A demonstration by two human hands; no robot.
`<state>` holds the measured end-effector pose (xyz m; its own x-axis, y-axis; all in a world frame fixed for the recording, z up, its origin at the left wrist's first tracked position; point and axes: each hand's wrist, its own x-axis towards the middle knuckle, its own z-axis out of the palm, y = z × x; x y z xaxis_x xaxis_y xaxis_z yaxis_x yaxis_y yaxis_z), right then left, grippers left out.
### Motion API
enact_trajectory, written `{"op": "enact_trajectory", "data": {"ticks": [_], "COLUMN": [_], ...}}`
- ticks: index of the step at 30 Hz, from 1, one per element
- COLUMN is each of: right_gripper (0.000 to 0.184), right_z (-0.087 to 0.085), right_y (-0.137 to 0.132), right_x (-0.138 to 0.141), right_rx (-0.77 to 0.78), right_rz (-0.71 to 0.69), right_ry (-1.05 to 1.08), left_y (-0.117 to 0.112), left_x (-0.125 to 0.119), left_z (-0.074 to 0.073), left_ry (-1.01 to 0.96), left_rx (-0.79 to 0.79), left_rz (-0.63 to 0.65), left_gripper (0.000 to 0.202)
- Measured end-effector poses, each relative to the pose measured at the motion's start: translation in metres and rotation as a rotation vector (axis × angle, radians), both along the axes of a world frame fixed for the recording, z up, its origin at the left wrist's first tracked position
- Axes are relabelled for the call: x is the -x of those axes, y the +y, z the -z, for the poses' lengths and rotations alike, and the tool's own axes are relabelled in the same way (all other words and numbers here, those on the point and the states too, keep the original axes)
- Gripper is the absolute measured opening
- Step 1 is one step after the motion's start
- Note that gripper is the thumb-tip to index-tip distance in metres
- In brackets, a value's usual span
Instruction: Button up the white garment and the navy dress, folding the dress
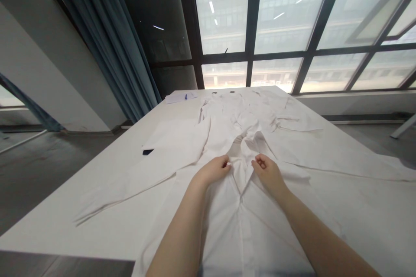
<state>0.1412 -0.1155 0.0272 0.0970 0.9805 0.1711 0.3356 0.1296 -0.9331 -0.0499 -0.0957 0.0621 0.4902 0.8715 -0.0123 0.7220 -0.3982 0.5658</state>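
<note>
A white long-sleeved shirt (224, 212) lies spread on the white table, its hem toward me and its sleeves stretched out to both sides. My left hand (217, 167) pinches the left front edge near the neck opening. On the other side of the opening, my right hand (267, 169) has its fingers closed on the right front edge. Between the hands the front gapes in a V and shows the inside of the shirt. Below the V the two fronts meet along a straight placket. The collar stands crumpled just beyond my fingers.
More crumpled white cloth (240, 104) lies at the table's far end. A sheet of paper with a blue pen (186, 97) rests at the far left. A small black object (147, 152) lies by the left sleeve on the white table (65, 212). Windows and a blue curtain (107, 30) stand behind.
</note>
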Motion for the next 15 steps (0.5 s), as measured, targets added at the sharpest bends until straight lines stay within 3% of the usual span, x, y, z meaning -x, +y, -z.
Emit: {"op": "enact_trajectory", "data": {"ticks": [4, 8, 11, 15], "right_gripper": [0.024, 0.035, 0.033, 0.024], "right_z": [-0.015, -0.031, -0.029, -0.014], "right_y": [-0.009, -0.028, -0.036, -0.029], "right_x": [0.002, 0.018, 0.030, 0.038], "right_rx": [-0.154, -0.013, 0.113, 0.134], "right_rz": [0.090, -0.140, -0.222, -0.132], "right_ry": [-0.392, -0.626, -0.728, -0.767], "left_y": [-0.003, 0.003, 0.015, 0.016], "left_x": [-0.010, -0.023, -0.024, -0.020], "left_z": [-0.005, -0.013, -0.019, -0.021], "left_ry": [0.078, 0.073, -0.013, -0.089], "left_rx": [-0.054, -0.165, -0.273, -0.215], "left_rz": [-0.046, -0.094, -0.145, -0.139], "left_gripper": [0.011, 0.010, 0.012, 0.017]}}
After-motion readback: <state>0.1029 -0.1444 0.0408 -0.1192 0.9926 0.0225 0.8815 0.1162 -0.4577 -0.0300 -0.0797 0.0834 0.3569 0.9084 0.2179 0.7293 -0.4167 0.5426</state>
